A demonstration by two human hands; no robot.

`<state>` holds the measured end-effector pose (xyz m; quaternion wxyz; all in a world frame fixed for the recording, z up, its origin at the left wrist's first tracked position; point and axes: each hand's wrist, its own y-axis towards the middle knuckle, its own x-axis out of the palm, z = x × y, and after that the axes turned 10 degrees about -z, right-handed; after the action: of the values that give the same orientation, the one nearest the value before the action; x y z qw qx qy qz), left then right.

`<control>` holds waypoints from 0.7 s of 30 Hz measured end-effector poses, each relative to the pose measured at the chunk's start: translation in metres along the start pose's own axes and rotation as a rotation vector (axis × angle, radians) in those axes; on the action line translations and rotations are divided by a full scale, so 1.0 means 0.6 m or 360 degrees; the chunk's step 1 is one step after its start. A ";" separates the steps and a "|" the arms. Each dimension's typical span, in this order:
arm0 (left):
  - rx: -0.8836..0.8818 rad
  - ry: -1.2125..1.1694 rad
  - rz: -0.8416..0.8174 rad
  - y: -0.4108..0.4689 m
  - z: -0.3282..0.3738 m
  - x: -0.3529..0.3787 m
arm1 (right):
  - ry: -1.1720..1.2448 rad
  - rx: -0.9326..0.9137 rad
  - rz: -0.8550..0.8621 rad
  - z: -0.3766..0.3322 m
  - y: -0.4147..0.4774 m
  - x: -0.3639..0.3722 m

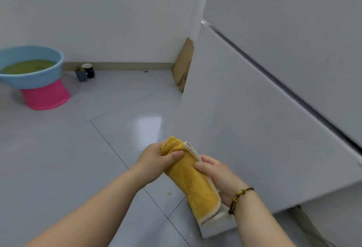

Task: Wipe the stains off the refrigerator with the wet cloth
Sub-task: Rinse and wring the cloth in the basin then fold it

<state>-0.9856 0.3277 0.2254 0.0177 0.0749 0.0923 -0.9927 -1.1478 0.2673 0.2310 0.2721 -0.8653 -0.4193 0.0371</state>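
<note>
both hands grip the cloth, a yellow towel with a white border, folded into a long roll. my left hand curls round its upper end, thumb across the front. my right hand holds the white edge lower down, thumb on the yellow side (a beaded bracelet sits on that wrist). the cloth hangs in the air over the grey tiled floor, close beside the fridge; whether it touches the fridge i cannot tell. the fridge is white and fills the right side, with a dark seam running between its two doors. far left, a blue basin of greenish water stands on a pink stand. two small cups stand by the wall behind it. a piece of cardboard leans in the corner next to the fridge.
</note>
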 end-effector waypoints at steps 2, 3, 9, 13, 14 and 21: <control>-0.0037 -0.0089 0.0140 -0.024 0.058 -0.048 | 0.0020 0.0078 -0.0087 -0.060 -0.016 0.027; -0.0057 -0.0151 0.0244 -0.039 0.094 -0.083 | 0.0024 0.0127 -0.0141 -0.101 -0.024 0.048; -0.0125 -0.0435 0.0691 -0.137 0.285 -0.256 | 0.0315 0.0005 -0.0242 -0.308 -0.039 0.207; -0.0099 -0.0413 0.0828 -0.198 0.367 -0.354 | 0.0474 -0.0115 -0.0093 -0.420 -0.022 0.336; -0.0112 -0.0404 0.0857 -0.211 0.378 -0.379 | 0.0444 -0.0145 -0.0059 -0.438 -0.016 0.364; -0.0240 -0.0420 0.1021 -0.212 0.386 -0.496 | 0.0182 -0.0353 0.0038 -0.515 0.061 0.447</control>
<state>-0.7313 0.4157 0.5187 0.3458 -0.0304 0.1340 -0.9282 -0.8587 0.3131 0.5189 0.1977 -0.8957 -0.3944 -0.0557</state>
